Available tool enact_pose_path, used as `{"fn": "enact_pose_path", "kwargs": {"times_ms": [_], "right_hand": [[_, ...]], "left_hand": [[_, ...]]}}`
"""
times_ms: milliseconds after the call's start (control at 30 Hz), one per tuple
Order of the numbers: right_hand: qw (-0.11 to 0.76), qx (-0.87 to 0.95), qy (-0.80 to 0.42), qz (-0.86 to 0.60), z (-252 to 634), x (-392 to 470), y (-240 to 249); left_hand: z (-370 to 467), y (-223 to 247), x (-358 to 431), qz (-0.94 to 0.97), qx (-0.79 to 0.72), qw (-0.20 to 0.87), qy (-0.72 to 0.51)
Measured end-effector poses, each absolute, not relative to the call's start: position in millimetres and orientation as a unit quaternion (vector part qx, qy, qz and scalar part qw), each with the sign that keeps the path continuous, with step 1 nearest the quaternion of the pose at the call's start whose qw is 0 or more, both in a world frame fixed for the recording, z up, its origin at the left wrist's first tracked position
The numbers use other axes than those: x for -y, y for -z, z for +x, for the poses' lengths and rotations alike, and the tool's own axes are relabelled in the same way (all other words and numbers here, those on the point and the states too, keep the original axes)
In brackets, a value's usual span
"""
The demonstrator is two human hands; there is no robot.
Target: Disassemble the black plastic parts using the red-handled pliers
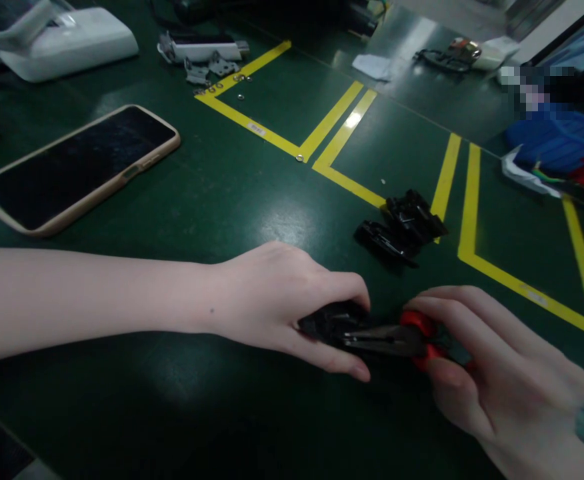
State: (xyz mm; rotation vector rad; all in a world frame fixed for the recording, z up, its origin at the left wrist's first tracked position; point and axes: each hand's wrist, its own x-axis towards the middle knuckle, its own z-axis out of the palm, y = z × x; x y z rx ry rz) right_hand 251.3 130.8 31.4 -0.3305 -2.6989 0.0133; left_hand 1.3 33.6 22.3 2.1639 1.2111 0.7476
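Between the thumb and fingers of my left hand [292, 307] sits a small black plastic part [329, 323], partly covered by the hand. My right hand [502, 367] is wrapped round the red handles of a pair of pliers [395, 339]. The dark jaws point left and meet the near side of the black part; whether they grip something there is too dark to tell. Just beyond both hands, several more black plastic parts [407, 223] lie in a small heap on the green table [222, 213], partly over a yellow tape line.
A phone in a tan case [82, 167] lies at the left. Yellow tape outlines [342, 183] mark the table, with small metal rings [299, 158] near them. Metal pieces [212, 68] and a white device [72, 43] stand at the back. Blue and red items [562, 143] lie far right.
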Motion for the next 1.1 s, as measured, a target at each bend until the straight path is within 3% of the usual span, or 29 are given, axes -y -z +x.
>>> {"fn": "enact_pose_path", "kwargs": {"times_ms": [300, 1100], "right_hand": [[0.157, 0.982, -0.054, -0.095, 243.3, -130.5, -32.1], [0.206, 0.969, -0.039, -0.128, 244.9, -131.8, -24.2]], "left_hand": [[0.7, -20.4, -33.9, 0.818, -0.441, 0.246, -0.275], [0.0, -22.3, -35.7, 0.813, -0.449, 0.275, -0.251]]}}
